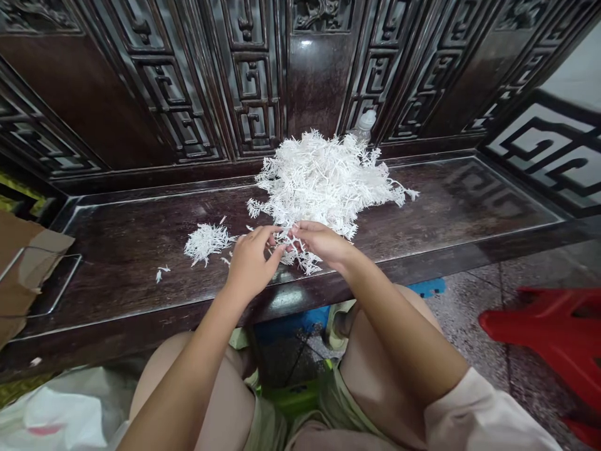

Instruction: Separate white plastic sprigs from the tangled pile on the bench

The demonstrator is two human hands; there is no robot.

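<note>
Both my hands meet at the front of a large heap of white branching plastic pieces [323,178] on a dark wooden bench. My left hand [255,257] has its thumb and index finger closed on a white branched piece [293,243]. From the other side, my right hand [322,241] pinches the same piece with its fingertips. More white sprigs hang just below the fingers, near the bench's front edge. Left of my left hand lies a small pile of white bits [206,243], and a loose scrap [162,272] sits farther left.
A clear bottle [364,125] stands behind the heap, against the carved wooden backrest [319,81]. Cardboard [28,263] with a wire frame lies at the left end. A red plastic stool [549,326] is on the floor at right, a white bag [66,407] at lower left.
</note>
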